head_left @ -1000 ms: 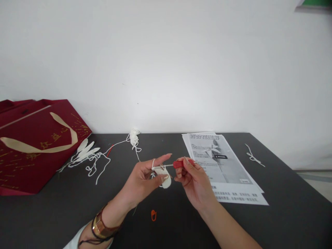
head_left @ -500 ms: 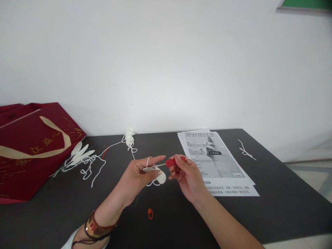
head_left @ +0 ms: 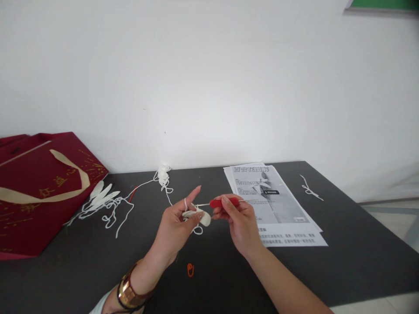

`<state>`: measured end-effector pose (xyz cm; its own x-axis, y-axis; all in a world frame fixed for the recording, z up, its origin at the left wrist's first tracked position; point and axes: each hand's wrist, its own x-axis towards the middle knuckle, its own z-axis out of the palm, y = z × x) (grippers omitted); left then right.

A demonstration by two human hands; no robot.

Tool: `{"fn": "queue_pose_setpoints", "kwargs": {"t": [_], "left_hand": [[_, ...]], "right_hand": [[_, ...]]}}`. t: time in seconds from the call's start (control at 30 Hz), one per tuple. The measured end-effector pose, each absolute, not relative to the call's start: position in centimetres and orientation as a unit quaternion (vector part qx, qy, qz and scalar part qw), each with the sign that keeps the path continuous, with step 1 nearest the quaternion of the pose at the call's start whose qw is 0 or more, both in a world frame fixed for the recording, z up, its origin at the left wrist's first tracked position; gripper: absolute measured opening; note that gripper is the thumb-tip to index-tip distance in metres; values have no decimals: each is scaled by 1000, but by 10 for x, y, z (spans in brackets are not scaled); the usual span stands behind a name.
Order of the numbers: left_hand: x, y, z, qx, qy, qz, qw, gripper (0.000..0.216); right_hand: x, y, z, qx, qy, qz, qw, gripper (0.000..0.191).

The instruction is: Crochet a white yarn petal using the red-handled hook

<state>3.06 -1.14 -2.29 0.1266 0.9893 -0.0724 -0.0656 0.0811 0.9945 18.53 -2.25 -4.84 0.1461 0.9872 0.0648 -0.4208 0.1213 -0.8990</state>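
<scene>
Behind the matte black table is a white wall. Above the table, the left hand pinches a white oval crocheted piece; the right hand clamps its fingers on a red-handled metal hook. Even tension of the white yarn would probably help. The hook's long axis runs left-right, pointing to the left hand.

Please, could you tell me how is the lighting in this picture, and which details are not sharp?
Head view: the wall is brightest near its middle, dimmer toward the corners; the bracelet catches a glint; the white piece in the left hand shows little surface detail; the paper sheets carry small print too soft to read.
</scene>
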Motion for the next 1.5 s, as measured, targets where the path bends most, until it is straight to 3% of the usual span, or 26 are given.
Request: {"fn": "queue_pose_setpoints", "kwargs": {"t": [0.13, 0.27, 0.37, 0.47, 0.63, 0.73, 0.83, 1.13, 1.5], "left_hand": [[34, -10, -29, 459, 466, 498, 569, 61], [34, -10, -30, 405, 429, 515, 622, 67], [30, -10, -25, 343, 388, 512, 686, 75], [24, -8, -20, 321, 364, 481, 730, 75], [14, -6, -13, 360, 346, 436, 749, 65], [11, -9, -8, 394, 374, 407, 734, 68], [9, -13, -4, 424, 397, 374, 723, 67], [6, -21, -2, 482, 410, 321, 705, 59], [6, -22, -1, 575, 457, 275, 621, 52]], "right_hand": [[186, -31, -52, -433, -565, 311, 630, 15], [187, -34, -58, -308, -782, 47, 539, 39], [190, -33, -57, -258, -815, -15, 519, 47], [191, -33, -52, -250, -783, 41, 568, 42], [189, -29, -50, -293, -602, 368, 645, 17], [188, -23, -52, -270, -467, 535, 650, 11], [189, -20, -51, -252, -393, 623, 628, 14], [195, -19, -44, -217, -379, 655, 617, 16], [211, -22, -37, -244, -519, 530, 624, 16]]}}
